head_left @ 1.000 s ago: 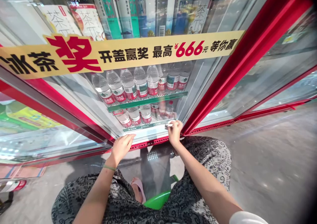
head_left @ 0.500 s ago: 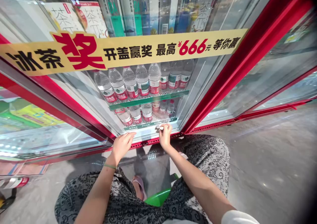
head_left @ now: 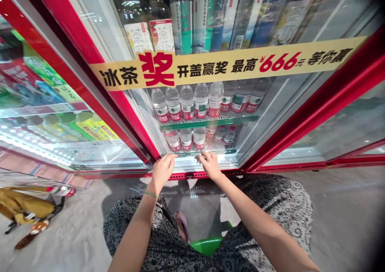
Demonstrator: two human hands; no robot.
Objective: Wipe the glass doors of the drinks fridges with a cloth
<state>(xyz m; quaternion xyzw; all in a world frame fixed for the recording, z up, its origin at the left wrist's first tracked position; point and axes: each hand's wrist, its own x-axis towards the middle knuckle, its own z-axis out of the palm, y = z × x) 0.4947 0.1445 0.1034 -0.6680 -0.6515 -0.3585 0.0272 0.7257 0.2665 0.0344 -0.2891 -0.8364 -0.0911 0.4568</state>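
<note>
My left hand [head_left: 164, 168] rests at the lower left of the cooler's glass door, with fingers stretched toward the white bottom frame [head_left: 184, 162]. To its right, my right hand [head_left: 211, 166] is closed in a pinch at the same frame. A small greyish thing [head_left: 198, 158] shows at its fingertips, too small to name. Behind the glass, just above my hands, water bottles [head_left: 186, 105] with red and white labels stand on a green-edged shelf [head_left: 210, 122]. More bottles [head_left: 199, 138] stand on the level below.
A yellow banner [head_left: 222, 65] crosses the door, with larger drink bottles [head_left: 183, 21] above it. Red-framed coolers flank it. My knees are spread over a green stool [head_left: 207, 246]. On the floor at left lie a mustard-coloured bag [head_left: 28, 204] and a bottle [head_left: 64, 191].
The view has swung left, so the cooler and both hands appear further right and the bag has come into view. My right hand's pinched thing shows less plainly; its white part is now hidden.
</note>
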